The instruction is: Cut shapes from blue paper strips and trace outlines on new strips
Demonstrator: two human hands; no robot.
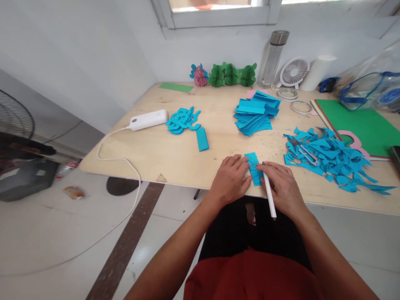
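Note:
A small blue paper strip point(254, 167) with drawn outlines on it lies near the table's front edge. My left hand point(231, 177) rests on the tabletop at the strip's left side, fingers laid down and thumb apart, touching its edge. In my right hand point(283, 187) is a white pen point(269, 196), its dark tip end pointing down toward my lap. The right fingertips also touch the strip's right edge. Left of my hands lies a folded blue paper piece point(202, 139), beside a pile of cut blue paper shapes point(183, 120).
Blue rectangles are stacked point(258, 112) behind my hands. Scissors point(303, 152) lie on blue scraps point(334, 158) at the right, near green sheets point(368, 125). A white power bank point(149, 119) trails a cable. Green paper ornaments point(230, 75), a bottle point(273, 58) and a small fan point(294, 73) line the wall.

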